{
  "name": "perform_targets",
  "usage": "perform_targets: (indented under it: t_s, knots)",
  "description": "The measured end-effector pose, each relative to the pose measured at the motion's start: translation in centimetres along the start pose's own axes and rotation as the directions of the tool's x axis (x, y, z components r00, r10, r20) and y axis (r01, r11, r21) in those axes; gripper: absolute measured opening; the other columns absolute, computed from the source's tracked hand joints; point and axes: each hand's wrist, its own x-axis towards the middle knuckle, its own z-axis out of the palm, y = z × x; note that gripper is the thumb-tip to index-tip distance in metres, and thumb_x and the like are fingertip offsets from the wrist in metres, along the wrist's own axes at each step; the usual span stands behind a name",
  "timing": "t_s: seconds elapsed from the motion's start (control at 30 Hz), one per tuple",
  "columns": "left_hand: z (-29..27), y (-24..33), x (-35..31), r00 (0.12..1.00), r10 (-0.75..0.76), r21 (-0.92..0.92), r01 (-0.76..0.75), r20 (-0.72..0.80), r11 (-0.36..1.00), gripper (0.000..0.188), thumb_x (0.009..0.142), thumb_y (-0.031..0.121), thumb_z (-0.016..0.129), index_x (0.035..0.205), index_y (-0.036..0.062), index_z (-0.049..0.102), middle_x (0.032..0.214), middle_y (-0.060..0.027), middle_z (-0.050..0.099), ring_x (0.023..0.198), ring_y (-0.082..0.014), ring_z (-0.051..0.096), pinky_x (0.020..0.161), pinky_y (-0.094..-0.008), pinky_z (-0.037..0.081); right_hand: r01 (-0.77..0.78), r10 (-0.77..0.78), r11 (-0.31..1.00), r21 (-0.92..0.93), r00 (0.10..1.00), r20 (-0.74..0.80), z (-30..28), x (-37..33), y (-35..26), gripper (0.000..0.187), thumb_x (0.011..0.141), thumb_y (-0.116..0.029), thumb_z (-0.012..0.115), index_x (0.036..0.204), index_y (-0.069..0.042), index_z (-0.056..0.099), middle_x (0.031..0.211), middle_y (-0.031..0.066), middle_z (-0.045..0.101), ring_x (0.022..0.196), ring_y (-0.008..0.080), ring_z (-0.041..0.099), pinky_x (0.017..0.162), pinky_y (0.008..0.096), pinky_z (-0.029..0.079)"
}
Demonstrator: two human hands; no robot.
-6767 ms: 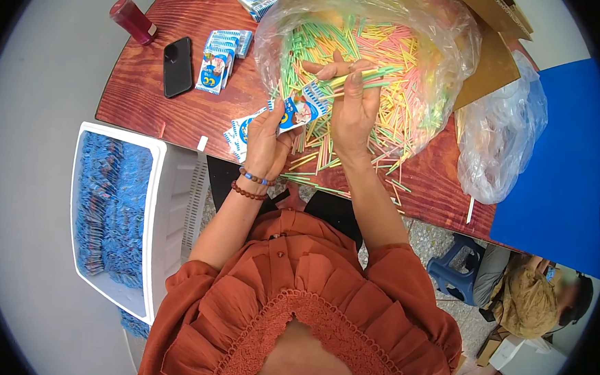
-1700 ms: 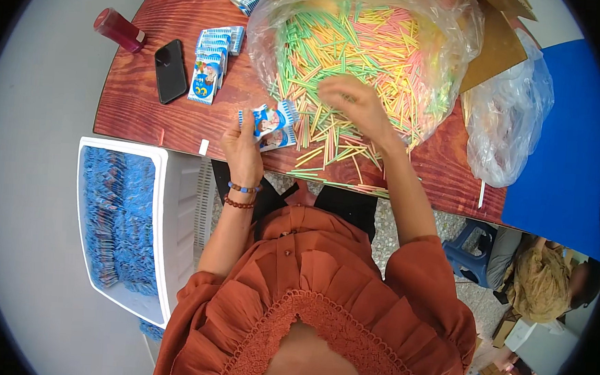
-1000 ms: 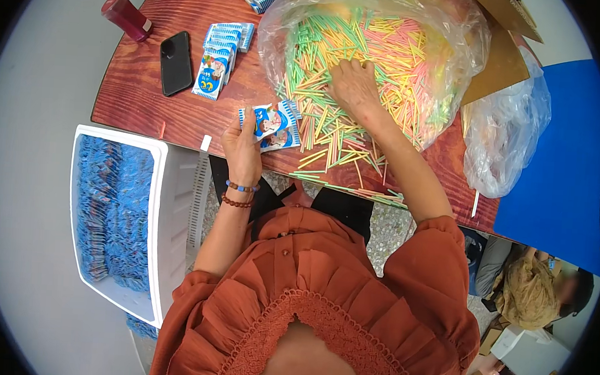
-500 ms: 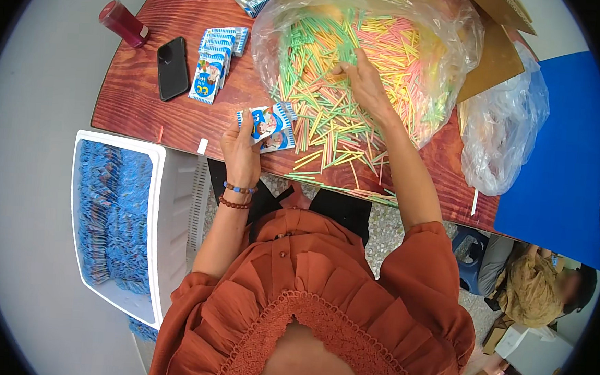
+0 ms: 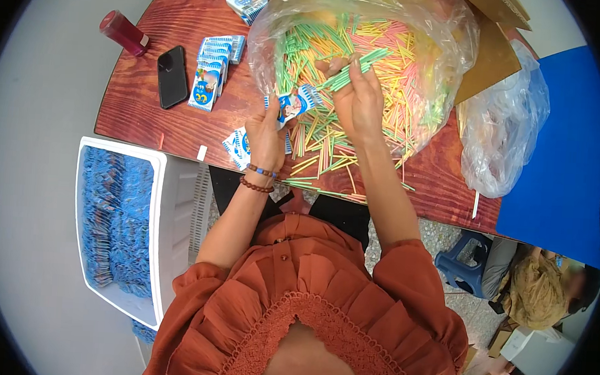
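Reaching forward over the worktop (image 5: 136, 112), both forearms bend inward so the hands sit close together at the near side of an open clear bag (image 5: 259, 51). The left hand (image 5: 267, 132) slants up and to the right, thumb uppermost, its grip closed on the near end of one blue-and-white packet (image 5: 298, 103), which tilts toward the other hand. The right hand (image 5: 357, 98) is turned partly palm-up, its grip closed around one bunch (image 5: 348, 75) of mostly green sticks, the thumb pressed along them. The bunch is just beyond the packet's far end; whether they touch is unclear, and its sticks are too bunched to count.

Two bracelets, one with blue beads (image 5: 262, 171) and one all brown (image 5: 256, 185), circle the left wrist. More packets (image 5: 236, 146) lie beneath that hand, partly hidden. To the left are one overlapping row (image 5: 204, 92) of several packets, one small stack (image 5: 247, 4), one phone (image 5: 173, 76) and one red bottle (image 5: 124, 32). Countless loose sticks (image 5: 391, 45) fill the bag and spill out. One white tub (image 5: 158, 199) of blue packets stands beside the worktop.
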Motion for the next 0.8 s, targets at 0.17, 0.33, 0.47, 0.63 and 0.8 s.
perform_targets:
  t_s: [0.17, 0.33, 0.47, 0.63, 0.8]
  knots:
    - [0.6, 0.3, -0.6, 0.999, 0.011, -0.005, -0.011, -0.032, 1.0, 0.029, 0.098, 0.026, 0.057, 0.089, 0.0004, 0.067, 0.088, -0.0062, 0.069, 0.075, -0.0119, 0.065, 0.065, -0.0288, 0.054, 0.14, -0.139, 0.99, -0.028, 0.99, 0.038, 2.5, -1.6, -0.1, 0.018, 0.102, -0.022, 0.043, 0.103, -0.004, 0.047, 0.09, 0.0092, 0.06, 0.102, 0.0295, 0.062, 0.108, 0.0485, 0.031]
    - [0.3, 0.4, -0.6, 1.0, 0.024, -0.012, -0.024, 0.002, 1.0, 0.028, 0.098, 0.026, 0.057, 0.09, 0.0007, 0.067, 0.088, -0.0061, 0.069, 0.074, -0.012, 0.065, 0.065, -0.028, 0.054, 0.267, -0.25, 0.94, -0.212, 0.963, 0.104, 2.5, -2.0, -0.2, 0.018, 0.103, -0.024, 0.043, 0.103, -0.006, 0.046, 0.091, 0.0094, 0.06, 0.103, 0.0313, 0.063, 0.111, 0.0488, 0.025]
    - [1.0, 0.6, -1.2, 1.0, 0.01, -0.016, -0.01, 0.002, 1.0, 0.028, 0.098, 0.026, 0.057, 0.091, 0.0007, 0.066, 0.089, -0.0066, 0.069, 0.075, -0.0121, 0.065, 0.066, -0.0285, 0.055, 0.177, -0.169, 0.962, -0.208, 0.984, 0.053, 3.3, -2.8, 1.3, 0.021, 0.103, -0.025, 0.04, 0.103, -0.005, 0.044, 0.099, 0.0113, 0.063, 0.11, 0.0337, 0.06, 0.113, 0.0477, 0.022]
    - [1.1, 0.2, -1.4, 1.0, 0.019, -0.088, -0.02, -0.01, 0.996, 0.027, 0.099, 0.025, 0.054, 0.097, 0.0004, 0.065, 0.094, -0.007, 0.068, 0.081, -0.0134, 0.065, 0.071, -0.03, 0.054, 0.301, -0.306, 0.811, -0.502, 0.949, 0.073, 4.4, -3.3, 2.5, 0.03, 0.103, -0.025, 0.038, 0.11, 0.001, 0.051, 0.125, 0.0184, 0.059, 0.138, 0.0345, 0.032, 0.112, 0.0473, 0.022]
    - [1.4, -0.1, -1.1, 0.999, 0.048, -0.175, -0.046, 0.007, 0.984, 0.028, 0.099, 0.025, 0.055, 0.099, -0.0008, 0.063, 0.096, -0.0085, 0.068, 0.082, -0.0143, 0.066, 0.072, -0.0304, 0.056, 0.191, -0.218, 0.755, -0.627, 0.975, 0.034, 3.6, -3.8, 2.9, 0.035, 0.102, -0.025, 0.04, 0.115, 0.003, 0.056, 0.133, 0.0181, 0.053, 0.14, 0.0316, 0.029, 0.114, 0.0444, 0.021]
